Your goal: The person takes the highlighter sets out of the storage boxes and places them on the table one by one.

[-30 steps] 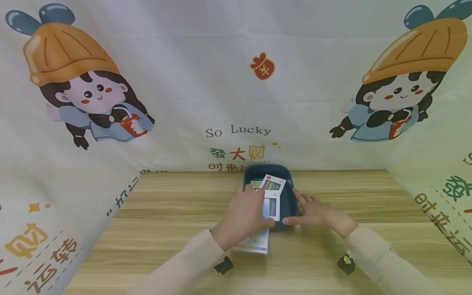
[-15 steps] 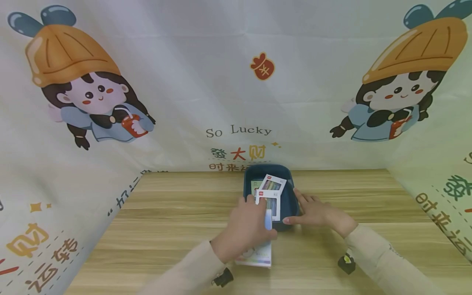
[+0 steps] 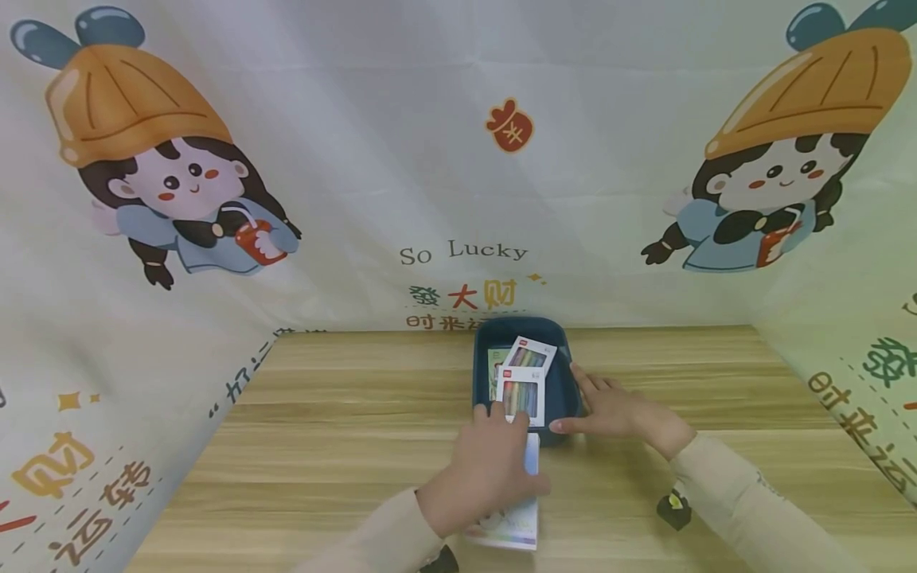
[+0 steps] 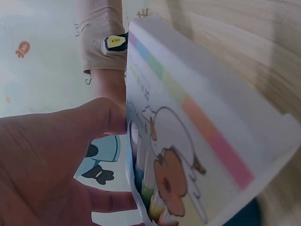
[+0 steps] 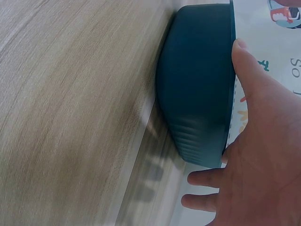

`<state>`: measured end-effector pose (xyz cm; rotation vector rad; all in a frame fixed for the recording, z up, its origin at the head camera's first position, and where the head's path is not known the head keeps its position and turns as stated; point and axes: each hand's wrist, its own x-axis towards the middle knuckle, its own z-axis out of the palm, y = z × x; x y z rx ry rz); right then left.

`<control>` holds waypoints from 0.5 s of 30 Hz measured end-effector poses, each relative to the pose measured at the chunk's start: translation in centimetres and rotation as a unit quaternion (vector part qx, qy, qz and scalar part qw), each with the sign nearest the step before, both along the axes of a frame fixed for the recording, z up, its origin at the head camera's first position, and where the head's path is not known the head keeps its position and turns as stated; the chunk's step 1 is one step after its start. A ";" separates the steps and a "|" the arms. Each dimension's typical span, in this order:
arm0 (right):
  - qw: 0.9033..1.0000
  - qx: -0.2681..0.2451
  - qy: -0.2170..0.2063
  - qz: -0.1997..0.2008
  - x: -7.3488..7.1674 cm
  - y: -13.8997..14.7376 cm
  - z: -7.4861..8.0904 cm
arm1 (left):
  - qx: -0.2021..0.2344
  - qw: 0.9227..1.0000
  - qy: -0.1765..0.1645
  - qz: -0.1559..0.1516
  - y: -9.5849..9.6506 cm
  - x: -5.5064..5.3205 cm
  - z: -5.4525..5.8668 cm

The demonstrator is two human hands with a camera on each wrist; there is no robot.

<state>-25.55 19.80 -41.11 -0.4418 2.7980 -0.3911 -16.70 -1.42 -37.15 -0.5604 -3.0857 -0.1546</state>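
Observation:
My left hand grips a white box of coloured markers, thumb on one side and fingers on the other. In the left wrist view this marker box has a rainbow stripe, a cartoon print and a window showing coloured barrels. It hangs just in front of a dark teal bin. My right hand rests with straight fingers on the bin's right side. In the right wrist view its thumb touches the rim of the bin. Inside lie two white window boxes of coloured sticks, overlapping, and a green packet.
The wood-grain table runs back to a printed cloth wall, close behind the bin. More cloth stands at the left and right. Bare tabletop shows on both sides of the bin.
My left hand has drawn the marker box toward me and slightly right, from over the bin to its front. More of the boxes inside now shows. The right hand has stayed at the rim.

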 end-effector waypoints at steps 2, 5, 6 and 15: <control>1.000 -0.001 0.000 0.000 0.0 0.0 0.0 | 0.000 1.000 -0.004 0.001 0.1 0.2 -0.2; 1.000 -0.005 0.000 0.000 0.1 0.0 0.1 | -0.003 1.000 -0.015 0.000 0.2 0.4 -0.4; 1.000 -0.007 -0.001 0.000 0.1 0.0 0.1 | -0.005 1.000 -0.018 -0.001 0.2 0.5 -0.5; 1.000 -0.005 -0.003 0.000 0.1 -0.1 0.2 | -0.024 0.999 -0.027 -0.008 0.7 0.8 -1.4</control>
